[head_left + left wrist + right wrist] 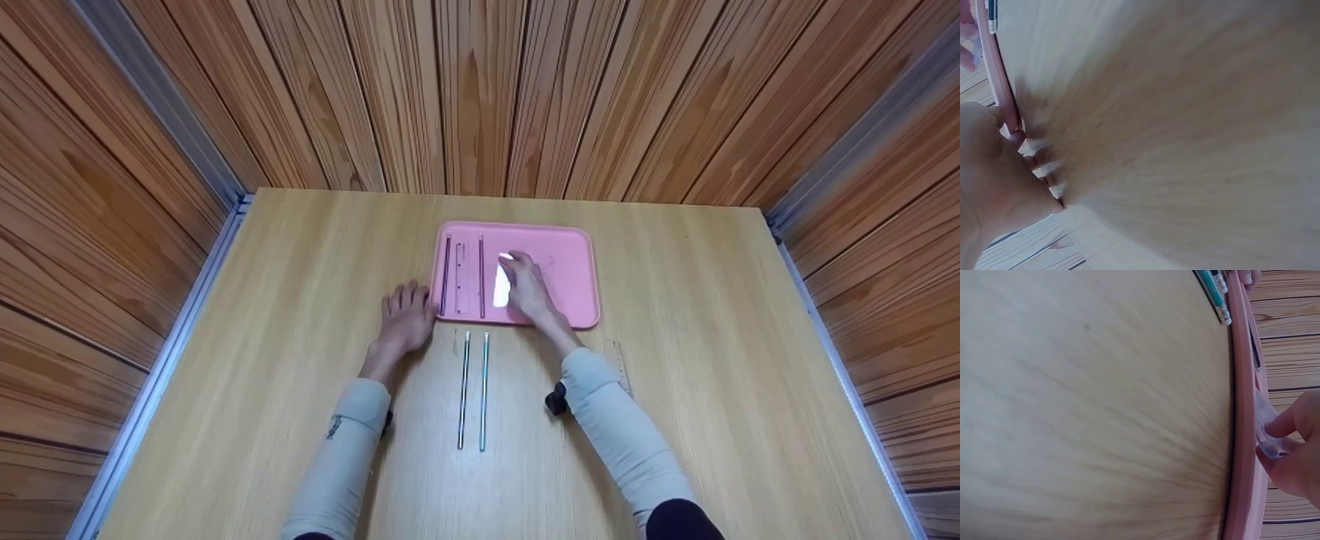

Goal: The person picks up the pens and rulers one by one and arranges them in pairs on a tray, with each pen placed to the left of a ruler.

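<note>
My right hand (530,289) is over the pink tray (574,281), pinching a clear plastic piece (1265,430) between thumb and fingers. In the head view that piece shines white with glare, and its exact kind cannot be told. My left hand (409,316) lies on the table with fingers spread, its thumb side against the tray's left edge. Inside the tray, a clear ruler (460,277) lies between a dark pencil (445,274) at the left and another dark pencil (481,276), all roughly parallel.
In front of the tray, a dark pencil (463,390) and a teal pencil (484,391) lie side by side on the wooden table (720,360), eraser ends toward the tray. Another clear ruler (621,366) is partly hidden by my right sleeve. Wood-panelled walls (480,97) surround the table.
</note>
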